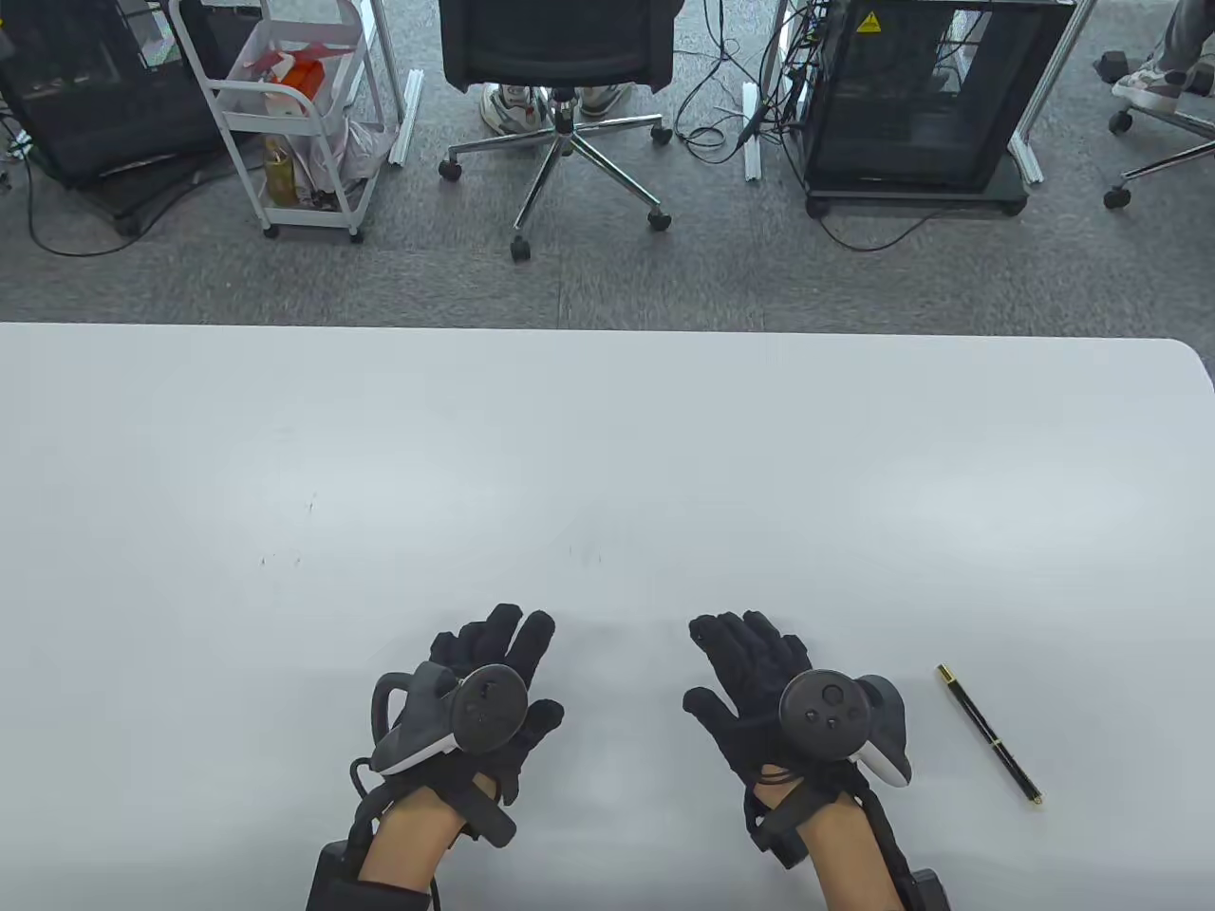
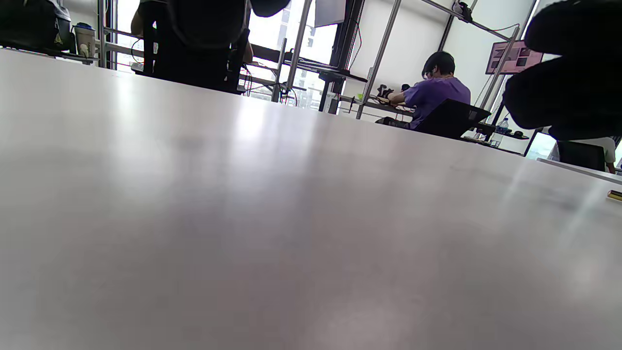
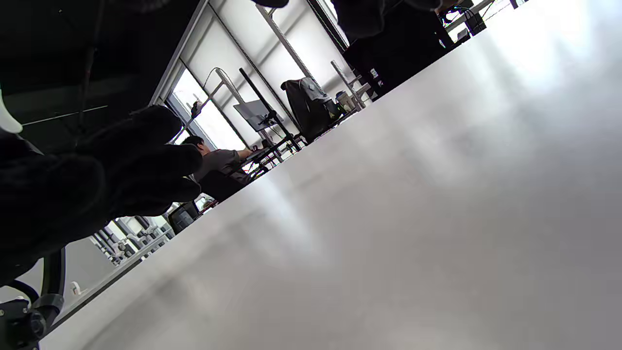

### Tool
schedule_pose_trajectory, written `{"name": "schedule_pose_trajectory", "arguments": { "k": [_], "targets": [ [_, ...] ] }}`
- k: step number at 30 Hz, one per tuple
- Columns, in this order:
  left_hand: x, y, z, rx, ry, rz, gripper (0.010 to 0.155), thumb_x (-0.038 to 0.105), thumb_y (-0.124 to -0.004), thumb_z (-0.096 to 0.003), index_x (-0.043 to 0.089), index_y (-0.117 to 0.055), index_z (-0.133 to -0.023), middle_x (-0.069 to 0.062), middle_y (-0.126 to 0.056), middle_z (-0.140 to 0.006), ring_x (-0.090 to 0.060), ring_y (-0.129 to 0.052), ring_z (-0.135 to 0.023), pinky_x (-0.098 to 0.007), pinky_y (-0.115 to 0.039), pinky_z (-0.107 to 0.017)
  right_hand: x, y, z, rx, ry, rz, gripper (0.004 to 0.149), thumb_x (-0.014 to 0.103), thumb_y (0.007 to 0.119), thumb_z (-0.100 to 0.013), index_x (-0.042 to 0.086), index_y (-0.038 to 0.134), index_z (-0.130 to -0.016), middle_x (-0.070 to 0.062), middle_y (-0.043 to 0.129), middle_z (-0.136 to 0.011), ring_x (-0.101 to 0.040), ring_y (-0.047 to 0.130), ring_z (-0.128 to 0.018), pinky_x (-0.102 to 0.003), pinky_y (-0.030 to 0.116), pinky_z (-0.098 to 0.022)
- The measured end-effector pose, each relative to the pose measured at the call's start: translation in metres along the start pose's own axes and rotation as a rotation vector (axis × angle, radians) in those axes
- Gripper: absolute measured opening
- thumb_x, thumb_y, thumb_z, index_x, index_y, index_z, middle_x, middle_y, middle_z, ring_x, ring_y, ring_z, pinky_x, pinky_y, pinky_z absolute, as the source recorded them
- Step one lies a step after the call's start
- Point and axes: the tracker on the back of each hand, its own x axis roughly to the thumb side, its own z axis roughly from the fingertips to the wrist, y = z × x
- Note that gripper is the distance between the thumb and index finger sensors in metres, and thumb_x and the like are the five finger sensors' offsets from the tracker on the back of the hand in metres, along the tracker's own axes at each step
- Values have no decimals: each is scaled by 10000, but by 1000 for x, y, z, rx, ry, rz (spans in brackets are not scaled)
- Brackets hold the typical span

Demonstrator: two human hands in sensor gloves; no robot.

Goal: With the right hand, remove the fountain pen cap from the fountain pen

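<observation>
Worktop (image 1: 607, 455): white, matte-glossy, rounded far-right corner, faint scuff marks near the middle; window glare shows across it in both wrist views. Left hand (image 1: 475, 693) and right hand (image 1: 759, 683) rest palm-down near the front edge, well apart from each other, fingers (image 1: 517, 631) extended and loosely spread, holding nothing. Fountain pen (image 1: 989, 734) lies flat on the worktop to the right of the right hand, near but not touching it; black barrel with gold trim, angled diagonally, cap on. Its gold tip just shows at the right edge of the left wrist view. Room beyond the far edge: grey carpet floor (image 1: 607, 275), black office chair (image 1: 560, 57) on a chrome star base, white wire cart (image 1: 294, 123) at left, black equipment rack (image 1: 930, 95) on castors at right, loose cables. Wrist views show a seated person in purple (image 2: 435, 95) at another desk.
</observation>
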Motion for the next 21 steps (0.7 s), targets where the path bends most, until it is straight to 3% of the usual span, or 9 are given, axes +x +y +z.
{"name": "schedule_pose_trajectory", "arguments": {
  "k": [21],
  "targets": [
    [1,-4,-4,-10,-17,14,809,637,-506,-335,327,-177,-1006,-186,-340,-1135,-493,-563,-1024,-731,-448,-662,-5,0,0,23,18,38,702,620,573,-531,298,360,-1117,-233,475,-1151,-522,418,-1066,-713,276,-727]
  ]
}}
